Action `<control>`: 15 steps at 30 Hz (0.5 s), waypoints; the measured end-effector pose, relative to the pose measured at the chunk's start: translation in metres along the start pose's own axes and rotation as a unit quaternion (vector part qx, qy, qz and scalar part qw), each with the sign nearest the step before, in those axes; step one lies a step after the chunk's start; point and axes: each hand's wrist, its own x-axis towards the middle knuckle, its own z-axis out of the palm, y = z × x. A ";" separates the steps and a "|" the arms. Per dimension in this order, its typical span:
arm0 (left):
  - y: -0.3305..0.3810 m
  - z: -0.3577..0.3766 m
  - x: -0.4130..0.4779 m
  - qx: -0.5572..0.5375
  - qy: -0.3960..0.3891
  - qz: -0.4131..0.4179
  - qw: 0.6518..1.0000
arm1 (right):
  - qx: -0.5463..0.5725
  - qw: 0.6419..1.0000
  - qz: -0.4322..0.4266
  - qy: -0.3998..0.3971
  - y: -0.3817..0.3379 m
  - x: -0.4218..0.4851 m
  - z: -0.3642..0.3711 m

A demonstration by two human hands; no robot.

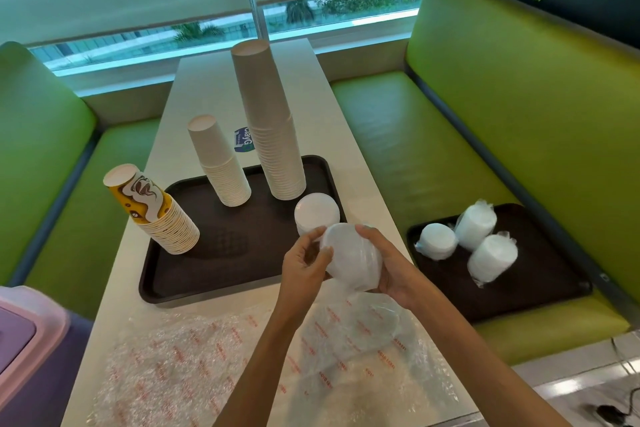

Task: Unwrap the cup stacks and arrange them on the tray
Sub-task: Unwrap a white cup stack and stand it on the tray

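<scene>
2 hands, left hand [304, 262] and right hand [393, 265], are clasped round a short white plastic cup stack [351, 262], the dark brown rectangular tray [207, 286] lying just beyond them; the clear plastic sleeve [367, 322] trailing beneath should be slid off fully before placement.

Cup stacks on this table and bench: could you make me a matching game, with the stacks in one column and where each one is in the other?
Stacks
1. tallest white stack
2. yellow printed stack
3. three wrapped stacks
4. nearest white stack

Places
a. gripped by left hand and right hand
b. left edge of table tray
c. bench tray
d. far right of table tray

Pairs: 1-d, 2-b, 3-c, 4-a
</scene>
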 end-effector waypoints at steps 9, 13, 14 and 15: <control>0.004 0.000 0.027 0.048 0.032 -0.052 0.997 | -0.008 1.000 0.005 0.030 0.003 0.009 -0.016; 0.016 -0.018 0.078 0.021 0.129 -0.081 0.988 | 0.000 0.998 0.004 0.061 -0.005 0.009 -0.034; 0.017 -0.021 0.091 0.028 0.142 -0.085 0.986 | 0.007 0.998 0.003 0.067 -0.007 0.009 -0.037; 0.016 -0.023 0.103 0.039 0.148 -0.091 0.984 | 0.013 0.997 0.001 0.072 -0.009 0.009 -0.041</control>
